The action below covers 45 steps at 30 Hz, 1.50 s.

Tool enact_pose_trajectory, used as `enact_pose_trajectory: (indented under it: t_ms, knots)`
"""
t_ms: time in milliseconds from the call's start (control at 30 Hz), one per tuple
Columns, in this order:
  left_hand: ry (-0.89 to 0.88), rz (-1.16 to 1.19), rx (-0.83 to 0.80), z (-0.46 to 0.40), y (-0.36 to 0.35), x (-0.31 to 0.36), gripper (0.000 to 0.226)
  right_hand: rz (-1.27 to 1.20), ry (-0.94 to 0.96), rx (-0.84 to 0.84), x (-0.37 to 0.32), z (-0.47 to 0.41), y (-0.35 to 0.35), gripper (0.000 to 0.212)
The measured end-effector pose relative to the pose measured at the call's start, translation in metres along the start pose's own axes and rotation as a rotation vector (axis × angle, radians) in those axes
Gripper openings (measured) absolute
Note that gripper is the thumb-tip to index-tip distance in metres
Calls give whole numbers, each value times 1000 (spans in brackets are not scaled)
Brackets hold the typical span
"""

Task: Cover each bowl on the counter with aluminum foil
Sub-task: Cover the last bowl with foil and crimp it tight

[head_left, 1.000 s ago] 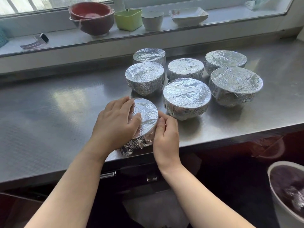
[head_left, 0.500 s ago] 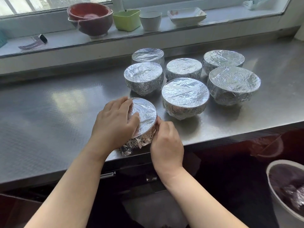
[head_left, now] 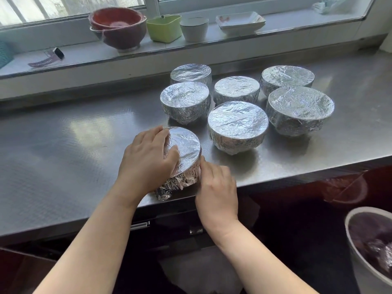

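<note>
A foil-covered bowl (head_left: 187,145) stands at the front edge of the steel counter (head_left: 63,145). My left hand (head_left: 146,160) grips its left side, thumb lying on the foil top. My right hand (head_left: 216,187) has its curled fingers against the bowl's lower right side, on the crumpled foil skirt (head_left: 176,185); the fingertips are hidden. Behind it stand several other foil-wrapped bowls, the nearest (head_left: 237,119) just to the right, another (head_left: 184,98) directly behind, and a wide one (head_left: 299,102) at the right.
On the windowsill sit stacked red bowls (head_left: 117,26), a green container (head_left: 164,27), a white cup (head_left: 194,28), a white dish (head_left: 240,21) and a watch (head_left: 55,55). A white bin (head_left: 360,262) stands on the floor at lower right. Dark cabinets run below the counter.
My right hand has slid lower and closer in against the bowl's right side. My left hand keeps its grip on the same bowl.
</note>
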<state>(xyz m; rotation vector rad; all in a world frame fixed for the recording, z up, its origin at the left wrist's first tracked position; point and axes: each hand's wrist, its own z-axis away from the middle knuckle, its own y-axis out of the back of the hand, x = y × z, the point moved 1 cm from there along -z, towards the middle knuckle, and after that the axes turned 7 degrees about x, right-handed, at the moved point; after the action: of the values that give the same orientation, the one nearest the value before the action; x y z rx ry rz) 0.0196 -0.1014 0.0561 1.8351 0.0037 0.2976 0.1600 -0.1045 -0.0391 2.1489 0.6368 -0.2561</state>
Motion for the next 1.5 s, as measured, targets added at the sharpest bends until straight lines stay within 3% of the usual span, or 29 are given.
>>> enact_pose_trajectory:
  t_ms: [67,133,300,400,500,700,900,1067,1233,1500]
  knots:
    - [18,-10,6,1,0,2,58,-20,16,-59,10,-6,3,36]
    - [39,-17,15,1,0,4,58,-101,-21,-79,19,-14,10,46]
    - [133,-14,37,4,-3,16,59,-643,-223,38,4,-32,43,46]
    - [182,-18,50,6,-4,23,57,-807,-225,-89,-16,-36,39,50]
    - [196,1,53,8,-3,26,55,-830,-259,-185,-19,-36,24,49]
    - [152,24,33,9,-1,17,59,-952,-337,-123,-14,-31,20,41]
    - [151,60,103,11,-4,17,56,-1082,-533,-2,-13,-27,22,6]
    - [147,40,100,11,-5,16,70,-1063,-592,49,-20,-28,21,11]
    - [145,37,106,10,-8,16,64,-1100,-601,39,-21,-27,17,14]
    - [148,57,127,9,-8,14,74,-1083,-610,45,-19,-25,12,25]
